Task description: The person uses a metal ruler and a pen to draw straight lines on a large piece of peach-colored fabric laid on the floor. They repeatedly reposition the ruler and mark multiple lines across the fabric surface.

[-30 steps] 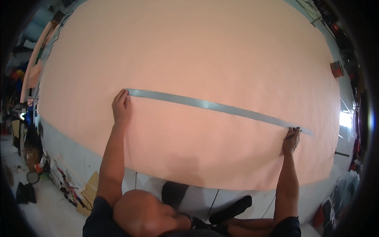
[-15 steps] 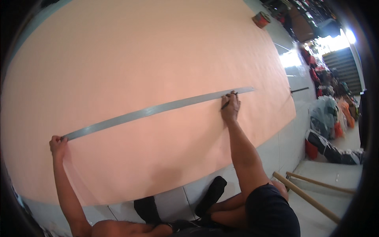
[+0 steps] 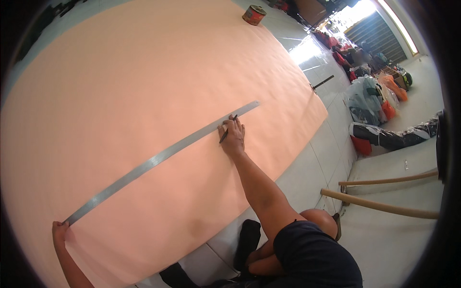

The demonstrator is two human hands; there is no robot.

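Observation:
A long steel ruler [image 3: 153, 161] lies slantwise across a large peach-coloured sheet [image 3: 144, 86] spread over the floor. My left hand [image 3: 60, 232] grips the ruler's near left end between thumb and fingers. Close to its far right end, my right hand [image 3: 234, 138] rests with fingertips on the metal. A slim black pen [image 3: 224, 137] is held in that hand, slanting under the fingers. Where the pen's tip meets the sheet, if it does, I cannot make out.
A red and dark tin [image 3: 254, 15] weighs on the sheet's far edge. A dark rod-like tool [image 3: 322, 83] lies at its right edge. Plastic bags [image 3: 366, 100], wooden poles [image 3: 379, 203] and another person's leg [image 3: 398, 136] are on the right. My foot [image 3: 247, 244] is beside the near edge.
The view has swung to the right, so the sheet and ruler appear turned and shifted left. Both hands keep nearly the same places on the ruler.

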